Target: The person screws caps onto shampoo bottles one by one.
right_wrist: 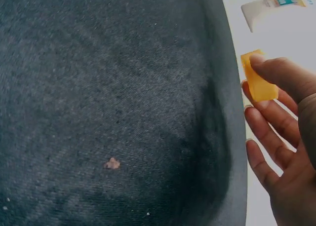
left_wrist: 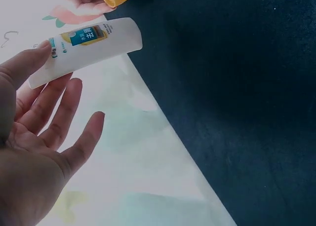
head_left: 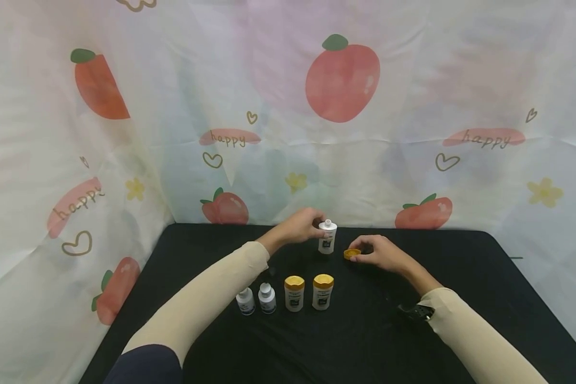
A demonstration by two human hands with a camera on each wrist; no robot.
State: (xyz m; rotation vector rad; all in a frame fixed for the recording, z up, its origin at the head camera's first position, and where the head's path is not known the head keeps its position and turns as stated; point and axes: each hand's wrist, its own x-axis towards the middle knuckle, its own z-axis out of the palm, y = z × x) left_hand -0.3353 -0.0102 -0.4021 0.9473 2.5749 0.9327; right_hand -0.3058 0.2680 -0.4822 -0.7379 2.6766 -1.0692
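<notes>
My left hand (head_left: pixel 301 226) grips a white bottle (head_left: pixel 327 238) near its top, thumb on one side and fingers on the other. Its narrow neck is bare, and a printed label (left_wrist: pixel 88 35) shows in the left wrist view. To the right, my right hand (head_left: pixel 380 253) pinches a yellow cap (head_left: pixel 352 254) between thumb and fingers. The cap (right_wrist: pixel 259 77) is apart from the bottle. Nearer to me stand two more white bottles with yellow caps, one in the middle (head_left: pixel 294 294) and one to its right (head_left: pixel 322 293).
Two small white bottles stand at the left, one (head_left: pixel 266 298) in plain sight and another (head_left: pixel 245 302) partly behind my left forearm. All stand on a black-covered table (head_left: pixel 365 341). A printed fabric curtain (head_left: pixel 278 165) hangs along the back and sides.
</notes>
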